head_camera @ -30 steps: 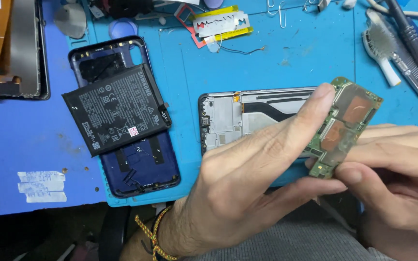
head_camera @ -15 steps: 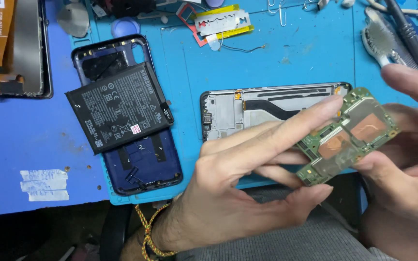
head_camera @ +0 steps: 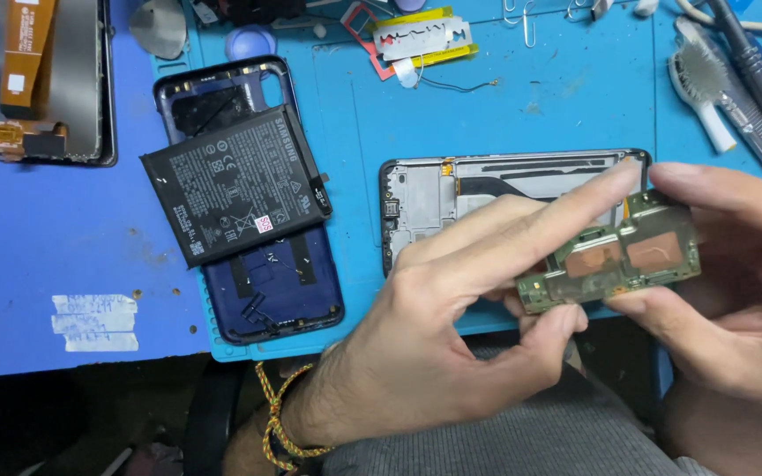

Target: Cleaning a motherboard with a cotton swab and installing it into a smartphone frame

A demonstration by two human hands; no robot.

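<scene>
Closest to me, low in the frame, my left hand (head_camera: 425, 344) comes up from the bottom centre with a braided thread bracelet (head_camera: 275, 423) at the wrist. Its long fingers (head_camera: 540, 229) stretch out towards the right, lying across the top of the green circuit board (head_camera: 615, 258), while the thumb presses under the board's lower left corner, so the hand pinches the board rather than spreading free. My right hand (head_camera: 734, 291) fills the right edge and pinches the board's other end, forefinger over the upper edge, thumb under the lower one.

The board sits right of centre, lifted clear of the mat, with two copper-coloured shield patches facing me. I judge it light, thin and stiff, but fragile: it would crack or shed tiny parts if flexed. The bare edges and corners are the safest places to hold it, as I do, keeping off the shields and the connectors.

Just behind it, on the blue work mat (head_camera: 557, 106), lies the opened phone frame (head_camera: 451, 198). Left of centre a black battery (head_camera: 235, 185) rests tilted on a dark blue back cover (head_camera: 280, 282). Farther off, a display panel (head_camera: 41, 79) sits upper left, a razor blade (head_camera: 421, 37) top centre and a small brush (head_camera: 707, 84) upper right.
</scene>
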